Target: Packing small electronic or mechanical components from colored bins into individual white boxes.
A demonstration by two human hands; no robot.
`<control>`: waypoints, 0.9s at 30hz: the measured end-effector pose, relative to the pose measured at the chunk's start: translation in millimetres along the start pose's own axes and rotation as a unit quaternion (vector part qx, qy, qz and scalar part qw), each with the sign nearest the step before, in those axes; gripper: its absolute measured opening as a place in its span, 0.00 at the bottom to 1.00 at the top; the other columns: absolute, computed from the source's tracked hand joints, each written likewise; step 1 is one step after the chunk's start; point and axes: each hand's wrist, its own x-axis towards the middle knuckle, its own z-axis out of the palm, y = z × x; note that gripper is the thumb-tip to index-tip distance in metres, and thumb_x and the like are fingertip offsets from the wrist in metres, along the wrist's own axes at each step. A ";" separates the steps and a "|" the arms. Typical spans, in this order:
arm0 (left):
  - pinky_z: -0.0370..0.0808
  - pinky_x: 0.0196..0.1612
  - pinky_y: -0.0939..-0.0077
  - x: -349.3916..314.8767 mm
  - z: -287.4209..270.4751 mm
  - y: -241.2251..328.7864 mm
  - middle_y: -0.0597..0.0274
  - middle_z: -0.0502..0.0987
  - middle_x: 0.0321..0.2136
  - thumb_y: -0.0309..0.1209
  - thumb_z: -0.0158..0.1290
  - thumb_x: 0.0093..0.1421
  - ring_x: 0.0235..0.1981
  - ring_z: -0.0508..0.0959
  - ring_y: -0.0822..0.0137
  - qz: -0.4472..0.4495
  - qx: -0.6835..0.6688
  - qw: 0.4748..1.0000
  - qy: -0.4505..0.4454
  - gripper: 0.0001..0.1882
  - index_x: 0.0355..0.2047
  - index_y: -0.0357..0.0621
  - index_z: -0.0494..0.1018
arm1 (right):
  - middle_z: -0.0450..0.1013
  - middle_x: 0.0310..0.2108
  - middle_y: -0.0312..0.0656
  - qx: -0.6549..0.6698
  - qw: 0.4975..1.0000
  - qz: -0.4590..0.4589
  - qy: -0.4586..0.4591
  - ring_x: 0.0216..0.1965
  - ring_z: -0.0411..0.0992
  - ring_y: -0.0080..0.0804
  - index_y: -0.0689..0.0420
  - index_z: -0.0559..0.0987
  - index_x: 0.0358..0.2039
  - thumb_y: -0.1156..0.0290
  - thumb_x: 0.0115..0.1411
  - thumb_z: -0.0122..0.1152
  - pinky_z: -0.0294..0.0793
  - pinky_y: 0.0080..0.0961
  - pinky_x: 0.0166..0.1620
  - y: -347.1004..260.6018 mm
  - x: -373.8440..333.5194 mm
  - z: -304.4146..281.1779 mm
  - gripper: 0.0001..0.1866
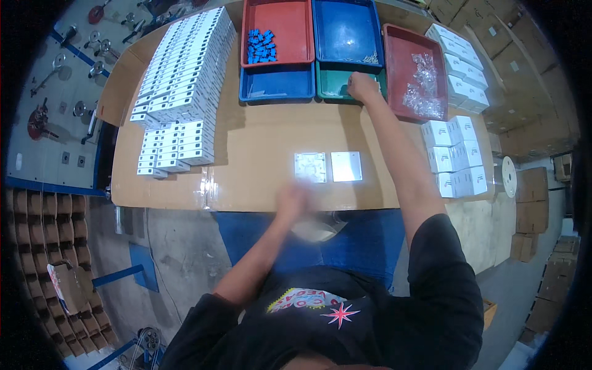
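My right hand (362, 87) reaches over the green tray (336, 88), its fingers curled together; what they hold, if anything, is hidden. Smeared by motion, my left hand (295, 202) is at the cardboard's near edge, just below a white square plate with moulded details (310, 168). To the right of that plate lies a smooth, shiny white square plate (346, 166), apart from both hands.
Behind are a red tray (277, 52) with blue pieces (261, 47), two blue trays (345, 31) (277, 86) with small parts, and a red tray (394, 68) with clear plastic bags (424, 89). White boxes (185, 68) stand stacked left, more white boxes (453, 154) right.
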 end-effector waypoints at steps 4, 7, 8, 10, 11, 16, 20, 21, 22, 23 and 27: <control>0.71 0.20 0.78 -3.6 1.2 9.0 0.67 0.74 0.23 0.44 0.52 0.73 0.19 0.73 0.75 -0.034 -0.039 0.999 0.014 0.18 0.36 0.41 0.77 | 0.81 0.44 0.52 0.028 0.999 -0.012 -0.032 0.46 0.80 0.53 0.54 0.87 0.39 0.65 0.56 0.63 0.79 0.45 0.49 -1.7 -11.7 -12.0 0.12; 0.72 0.20 0.78 -0.5 -1.7 3.2 0.66 0.74 0.24 0.44 0.52 0.73 0.20 0.73 0.75 -0.017 -0.018 1.000 0.001 0.18 0.36 0.41 0.76 | 0.82 0.42 0.53 0.090 0.996 -0.016 0.009 0.44 0.80 0.54 0.56 0.86 0.38 0.63 0.56 0.64 0.79 0.43 0.47 5.8 -19.1 -13.6 0.13; 0.72 0.21 0.78 1.1 -2.6 -0.4 0.66 0.74 0.25 0.43 0.52 0.73 0.20 0.73 0.75 -0.001 0.007 1.000 -0.002 0.18 0.36 0.40 0.76 | 0.82 0.40 0.53 0.156 0.986 -0.033 0.042 0.43 0.80 0.53 0.57 0.86 0.38 0.62 0.57 0.64 0.79 0.42 0.46 11.0 -22.6 -12.9 0.14; 0.73 0.21 0.78 -0.8 -2.0 -2.4 0.66 0.74 0.25 0.43 0.52 0.73 0.20 0.73 0.75 0.002 -0.004 1.000 0.000 0.17 0.36 0.40 0.76 | 0.82 0.39 0.53 0.221 0.972 -0.051 0.064 0.42 0.80 0.52 0.57 0.85 0.38 0.61 0.59 0.64 0.79 0.41 0.45 16.3 -33.6 -7.9 0.14; 0.73 0.21 0.77 -0.7 -1.8 -3.7 0.66 0.75 0.25 0.43 0.51 0.73 0.20 0.73 0.75 0.008 -0.013 1.000 0.002 0.17 0.37 0.40 0.76 | 0.82 0.38 0.53 0.267 0.956 -0.068 0.105 0.40 0.81 0.51 0.58 0.85 0.39 0.61 0.60 0.64 0.78 0.40 0.44 20.1 -43.0 -3.6 0.14; 0.73 0.21 0.78 -17.0 17.5 46.7 0.66 0.75 0.25 0.43 0.50 0.74 0.21 0.74 0.75 -0.068 -0.043 0.997 0.004 0.17 0.38 0.40 0.75 | 0.80 0.30 0.37 0.454 0.888 -0.053 0.044 0.29 0.73 0.22 0.64 0.84 0.40 0.68 0.64 0.66 0.73 0.22 0.35 -11.3 -161.0 -22.6 0.11; 0.72 0.21 0.79 -19.9 18.1 60.1 0.66 0.75 0.27 0.45 0.49 0.74 0.21 0.74 0.76 -0.031 -0.102 0.994 -0.009 0.18 0.38 0.42 0.75 | 0.77 0.29 0.30 0.534 0.843 -0.014 -0.056 0.28 0.67 0.13 0.62 0.85 0.39 0.73 0.64 0.66 0.68 0.15 0.32 -40.0 -244.2 -11.6 0.07; 0.72 0.21 0.79 -18.5 18.1 60.0 0.66 0.75 0.27 0.45 0.49 0.74 0.21 0.74 0.76 -0.036 -0.103 0.994 -0.004 0.18 0.38 0.42 0.75 | 0.77 0.30 0.30 0.568 0.821 -0.010 -0.055 0.28 0.67 0.13 0.62 0.85 0.39 0.74 0.63 0.67 0.67 0.14 0.32 -46.5 -259.7 -7.3 0.07; 0.72 0.21 0.80 -18.1 18.1 59.2 0.67 0.75 0.27 0.45 0.49 0.74 0.21 0.74 0.76 -0.026 -0.104 0.994 -0.006 0.18 0.39 0.42 0.75 | 0.77 0.30 0.30 0.601 0.797 -0.005 -0.054 0.28 0.67 0.12 0.61 0.85 0.40 0.75 0.62 0.67 0.66 0.14 0.31 -52.1 -272.9 -4.0 0.06; 0.72 0.20 0.80 -18.1 18.0 58.6 0.67 0.76 0.28 0.46 0.49 0.74 0.21 0.74 0.76 -0.015 -0.104 0.994 -0.008 0.18 0.39 0.42 0.75 | 0.77 0.31 0.29 0.599 0.795 0.003 -0.092 0.27 0.66 0.12 0.61 0.84 0.40 0.75 0.62 0.68 0.65 0.13 0.31 -56.4 -282.2 -3.8 0.06; 0.72 0.21 0.80 -19.0 19.1 61.7 0.66 0.77 0.28 0.45 0.48 0.74 0.21 0.74 0.77 -0.020 -0.101 0.995 -0.003 0.18 0.39 0.43 0.74 | 0.76 0.28 0.28 0.605 0.790 -0.008 -0.100 0.26 0.64 0.11 0.61 0.83 0.38 0.76 0.61 0.68 0.64 0.13 0.30 -66.1 -290.3 0.3 0.05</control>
